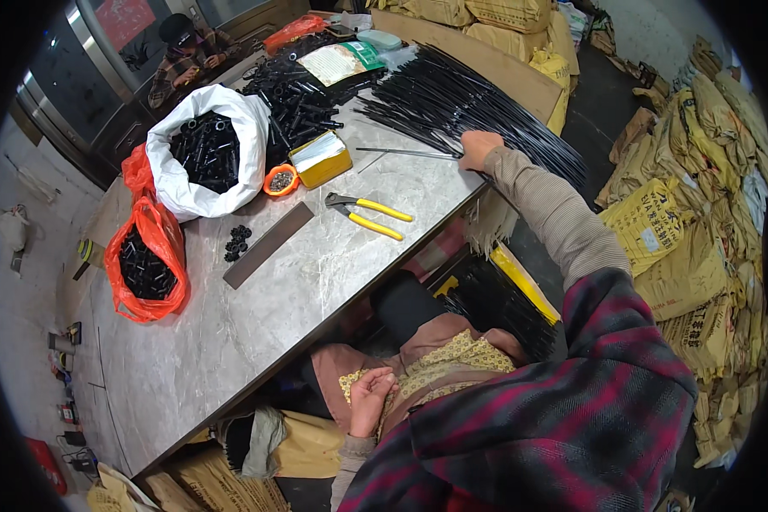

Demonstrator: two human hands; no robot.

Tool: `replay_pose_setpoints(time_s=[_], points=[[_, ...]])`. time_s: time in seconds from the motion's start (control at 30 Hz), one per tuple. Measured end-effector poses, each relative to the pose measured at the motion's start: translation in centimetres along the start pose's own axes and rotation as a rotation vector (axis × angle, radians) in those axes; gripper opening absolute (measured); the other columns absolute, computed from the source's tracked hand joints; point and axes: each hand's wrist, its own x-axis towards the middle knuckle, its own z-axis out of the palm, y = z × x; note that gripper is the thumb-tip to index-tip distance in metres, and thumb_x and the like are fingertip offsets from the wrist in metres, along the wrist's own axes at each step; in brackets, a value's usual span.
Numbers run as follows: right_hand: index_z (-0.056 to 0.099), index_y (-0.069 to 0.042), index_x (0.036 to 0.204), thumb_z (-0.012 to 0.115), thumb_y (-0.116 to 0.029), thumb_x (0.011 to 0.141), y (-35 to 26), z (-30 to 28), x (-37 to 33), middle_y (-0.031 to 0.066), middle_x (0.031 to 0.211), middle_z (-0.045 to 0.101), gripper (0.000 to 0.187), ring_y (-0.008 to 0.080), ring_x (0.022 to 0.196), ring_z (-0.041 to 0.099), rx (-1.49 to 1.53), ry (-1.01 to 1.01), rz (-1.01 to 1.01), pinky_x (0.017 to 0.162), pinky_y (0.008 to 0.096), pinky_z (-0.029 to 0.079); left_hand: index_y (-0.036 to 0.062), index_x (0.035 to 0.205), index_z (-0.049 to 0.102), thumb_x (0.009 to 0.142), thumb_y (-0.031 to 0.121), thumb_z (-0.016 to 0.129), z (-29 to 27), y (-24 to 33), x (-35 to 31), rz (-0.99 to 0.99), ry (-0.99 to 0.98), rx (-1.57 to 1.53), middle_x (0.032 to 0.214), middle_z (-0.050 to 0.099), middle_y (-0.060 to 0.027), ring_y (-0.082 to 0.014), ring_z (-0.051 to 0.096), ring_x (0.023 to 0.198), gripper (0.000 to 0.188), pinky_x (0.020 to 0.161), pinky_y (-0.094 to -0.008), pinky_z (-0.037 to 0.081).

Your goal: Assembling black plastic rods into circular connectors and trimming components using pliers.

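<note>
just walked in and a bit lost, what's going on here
The person's right grip holds slim dark rods beside a spread of long, thin black rods on the grey marbled table. The left grip is curled above the lap; whether it holds anything is unclear. Yellow-handled metal pincers lie near a flat dark rectangular bar.

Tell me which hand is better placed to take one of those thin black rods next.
Likely the right hand: it is beside the black rods on the table, while the left hand is down by the lap.
</note>
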Motion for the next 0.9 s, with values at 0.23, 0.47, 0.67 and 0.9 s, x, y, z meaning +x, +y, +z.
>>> replay_pose_setpoints(time_s=[0.23, 0.47, 0.67, 0.9], points=[[0.069, -0.001, 0.101, 0.087, -0.046, 0.061, 1.0, -1.6, -2.1, 0.0182, 0.107, 0.07, 0.063, 0.0339, 0.105, 0.066, 0.083, -0.021, 0.064, 0.085, 0.0413, 0.052, -0.0032, 0.112, 0.067, 0.096, 0.004, 0.065, -0.5, -0.7, 0.2, -0.018, 0.019, -0.007, 0.091, 0.072, -0.0066, -0.0108, 0.067, 0.077, 0.018, 0.075, -0.0228, 0.055], [0.062, 0.001, 0.112, 0.09, -0.047, 0.058, 1.3, -2.6, -4.8, 0.0218, 0.11, 0.068, 0.077, 0.0364, 0.109, 0.065, 0.158, -0.238, -0.037, 0.089, 0.0442, 0.051, -0.0028, 0.112, 0.067, 0.096, 0.005, 0.065, -0.7, -0.9, 0.5, -0.026, 0.016, -0.004, 0.09, 0.072, -0.0068, -0.0105, 0.067, 0.076, 0.018, 0.074, -0.0225, 0.055], [0.048, 0.001, 0.116, 0.076, -0.013, 0.079, 4.2, 5.5, -4.5, 0.0231, 0.09, 0.067, 0.049, 0.0372, 0.086, 0.069, -0.029, 0.059, -0.074, 0.071, 0.0443, 0.056, -0.0025, 0.112, 0.067, 0.095, 0.005, 0.066, -0.9, -1.4, 0.7, -0.035, 0.019, -0.015, 0.09, 0.072, -0.0068, -0.0103, 0.067, 0.076, 0.019, 0.073, -0.0224, 0.054], [0.053, -0.002, 0.104, 0.065, -0.015, 0.089, 3.8, -0.1, -4.9, 0.0026, 0.066, 0.052, 0.023, 0.0115, 0.046, 0.048, 1.203, -0.396, 0.172, 0.039, 0.0283, 0.039, -0.0024, 0.113, 0.067, 0.095, 0.006, 0.066, -1.0, -1.3, 0.5, -0.051, 0.029, 0.001, 0.091, 0.072, -0.0058, -0.01, 0.066, 0.076, 0.019, 0.074, -0.0225, 0.054]])
